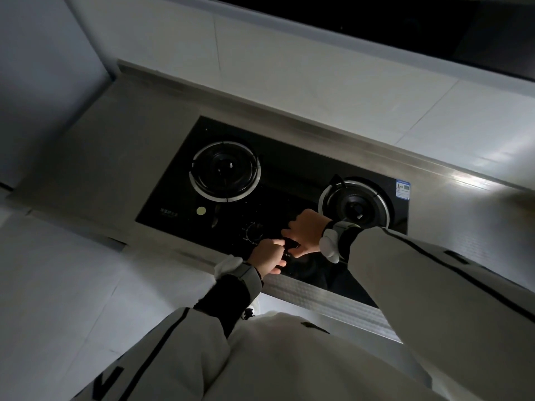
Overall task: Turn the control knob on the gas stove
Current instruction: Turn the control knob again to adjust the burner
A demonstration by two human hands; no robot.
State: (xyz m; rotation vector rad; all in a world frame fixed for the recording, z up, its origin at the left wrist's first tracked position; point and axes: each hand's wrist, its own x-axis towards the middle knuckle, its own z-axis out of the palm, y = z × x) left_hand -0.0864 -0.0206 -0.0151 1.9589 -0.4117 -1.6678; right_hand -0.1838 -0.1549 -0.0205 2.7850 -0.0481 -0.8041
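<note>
A black glass gas stove (173,204) is sunk into the grey countertop, seen in dim light. It has a left burner (225,171) and a right burner (356,204). At its front middle, one control knob (254,231) stands free inside a ring of markings. A second dark control knob (291,244) sits just to the right of it, between my two hands. My right hand (305,231) comes from the right, thumb and fingers pinching this knob. My left hand (267,257) is curled, its fingertips against the knob's left side.
A pale round sticker (201,210) and small print lie on the glass at the front left. A blue label (403,190) marks the stove's far right corner. White tiled wall (318,82) rises behind, with a dark range hood (434,30) overhead. The counter's metal front edge (318,296) runs below my wrists.
</note>
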